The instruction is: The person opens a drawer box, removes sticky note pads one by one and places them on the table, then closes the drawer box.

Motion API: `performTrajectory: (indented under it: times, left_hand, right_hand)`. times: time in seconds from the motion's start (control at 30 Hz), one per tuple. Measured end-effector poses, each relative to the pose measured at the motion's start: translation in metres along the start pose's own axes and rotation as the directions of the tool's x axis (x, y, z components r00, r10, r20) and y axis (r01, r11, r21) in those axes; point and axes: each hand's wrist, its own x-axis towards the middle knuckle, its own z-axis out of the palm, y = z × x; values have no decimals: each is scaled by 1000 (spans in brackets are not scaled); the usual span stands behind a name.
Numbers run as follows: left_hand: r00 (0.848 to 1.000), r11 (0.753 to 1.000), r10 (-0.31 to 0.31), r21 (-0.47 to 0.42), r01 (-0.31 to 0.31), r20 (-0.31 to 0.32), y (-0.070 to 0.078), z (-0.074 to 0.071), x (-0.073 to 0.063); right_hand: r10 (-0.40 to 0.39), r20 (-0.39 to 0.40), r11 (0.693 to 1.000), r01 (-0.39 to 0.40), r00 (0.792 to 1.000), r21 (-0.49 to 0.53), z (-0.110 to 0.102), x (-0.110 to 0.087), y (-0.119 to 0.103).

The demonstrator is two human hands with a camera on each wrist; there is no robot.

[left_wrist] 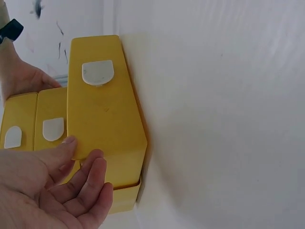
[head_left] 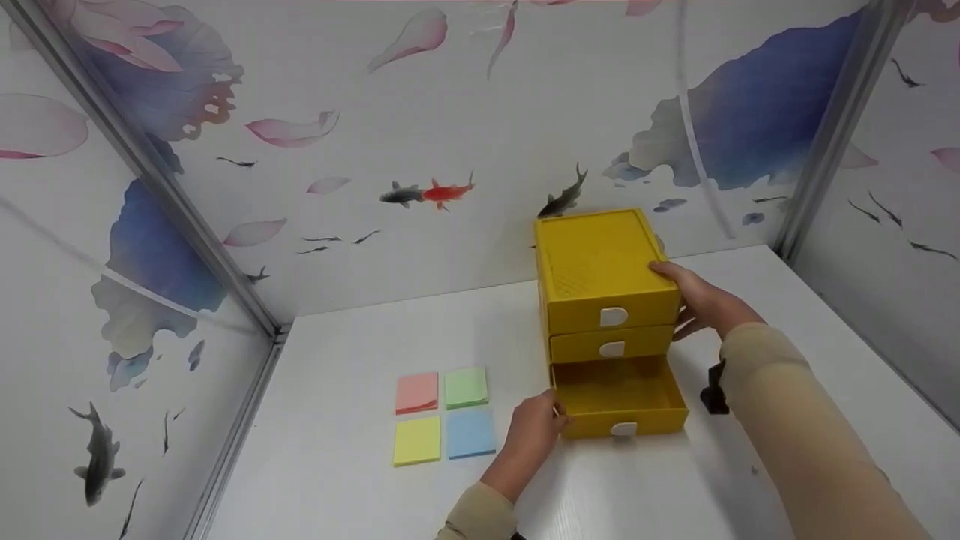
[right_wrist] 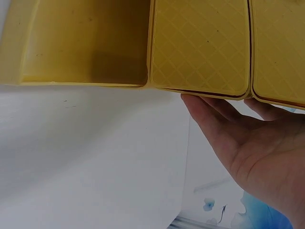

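Note:
A yellow three-drawer box (head_left: 604,259) with white handles stands on the table, its bottom drawer (head_left: 622,425) pulled out and bare inside. My left hand (head_left: 534,426) pinches that drawer at its front left corner. The left wrist view shows the thumb at the edge of the drawer front (left_wrist: 106,112), with the other fingers loosely bent by the side wall. Against the box's right side lies my right hand (head_left: 709,300), its thumb on the top edge. In the right wrist view its fingers (right_wrist: 202,112) reach nearly straight along the side. The upper two drawers are closed.
Left of the box lie sticky note pads: pink (head_left: 416,393), green (head_left: 466,387), yellow (head_left: 417,441) and blue (head_left: 470,433). White panels (head_left: 465,97) printed with fish and petals enclose the white table (head_left: 330,420) at the back and sides.

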Motion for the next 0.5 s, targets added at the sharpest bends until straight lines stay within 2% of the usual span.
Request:
performTrajectory:
  times: [0.3, 0.5]
  left_hand:
    - [999, 999, 16, 37, -14, -45, 0, 2, 6]
    - [998, 1000, -9, -24, 8, -61, -3, 5, 13]
  right_hand:
    - [14, 14, 1000, -14, 1000, 17, 1, 1, 1]
    - [10, 4, 1000, -10, 1000, 18, 0, 2, 0]
